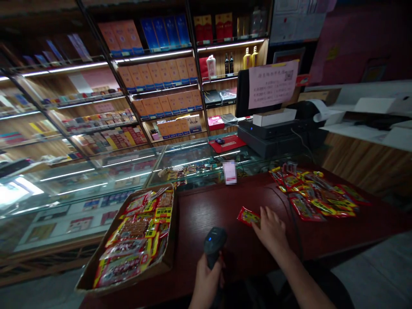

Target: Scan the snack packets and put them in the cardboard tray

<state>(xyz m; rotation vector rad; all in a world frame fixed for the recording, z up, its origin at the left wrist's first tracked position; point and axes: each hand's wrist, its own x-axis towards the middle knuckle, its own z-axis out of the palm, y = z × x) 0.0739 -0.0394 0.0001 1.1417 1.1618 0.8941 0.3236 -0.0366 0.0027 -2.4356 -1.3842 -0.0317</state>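
Observation:
In the head view my left hand (pixel 207 277) is wrapped round the handle of a black barcode scanner (pixel 215 241), whose blue light is lit. My right hand (pixel 272 229) is at a small red and yellow snack packet (pixel 247 216) on the dark red table, its thumb and fingers on the packet's right end. Left of the scanner stands an open cardboard box (pixel 174 240) filled with similar snack packets (pixel 128 227). A loose pile of such packets (pixel 322 193) lies to the right, beyond my right hand.
Behind the table (pixel 199 201) runs a glass display counter (pixel 128 171). A monitor (pixel 243 94) with a paper sign and a black cash drawer (pixel 273 143) stand at the back right. A dark cable (pixel 291 210) crosses the table beside the pile. Shelves (pixel 157 56) with boxed goods line the wall.

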